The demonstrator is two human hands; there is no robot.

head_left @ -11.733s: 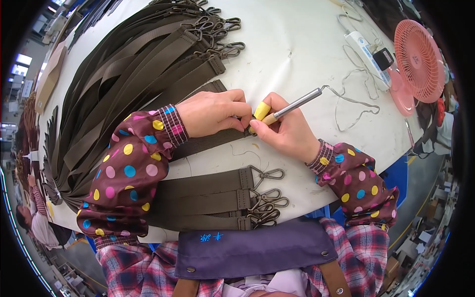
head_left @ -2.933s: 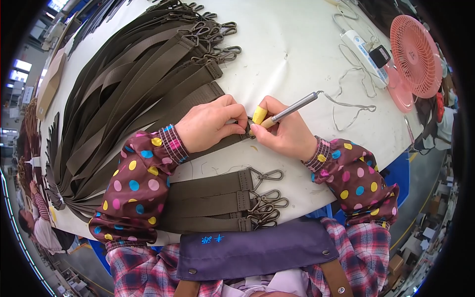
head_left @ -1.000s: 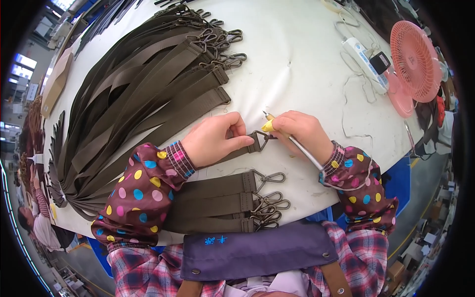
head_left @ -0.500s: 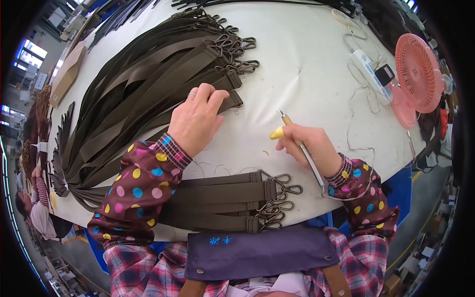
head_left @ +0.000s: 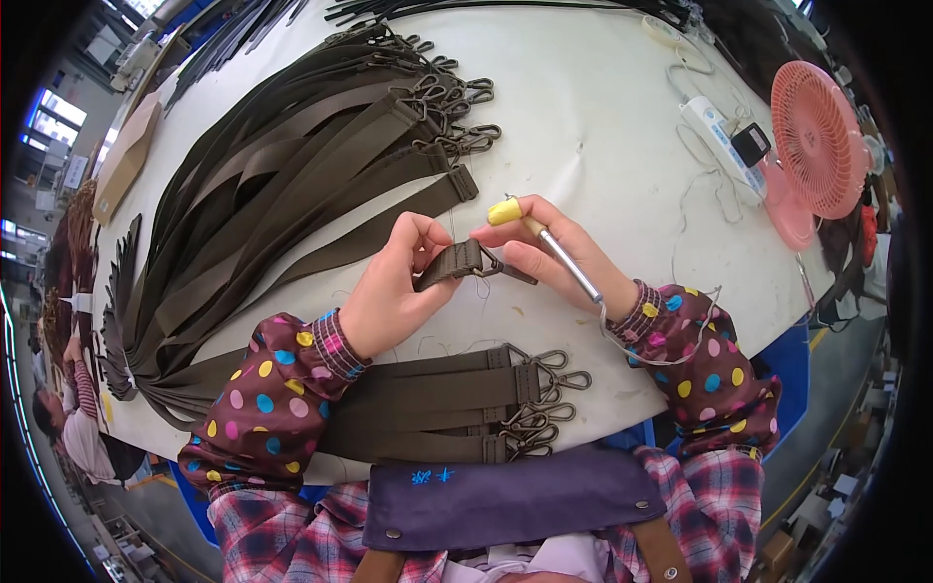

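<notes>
My left hand (head_left: 394, 282) is closed round the end of a dark olive webbing strap (head_left: 453, 262), lifted above the white table. At that end sits a metal ring (head_left: 489, 260), with the hook hardware beyond it partly hidden. Close by on the right, my right hand (head_left: 559, 248) grips a slim metal corded pen-like tool (head_left: 571, 266). Yellow wrapping (head_left: 503, 211) covers its index fingertip. The thumb is beside the ring; whether it touches is unclear. More straps (head_left: 428, 384) with snap hooks (head_left: 549, 379) lie in front of me.
A large fanned bundle of straps (head_left: 282, 146) covers the table's left side, hooks toward the middle. To the right stand a pink fan (head_left: 816, 141) and a white power strip (head_left: 719, 146). The tool's thin cord passes my right sleeve. Another person (head_left: 83, 428) is at far left.
My left hand has come nearer and lifted a strap end off the bundle. My right hand has moved left with the tool, up to that strap end.
</notes>
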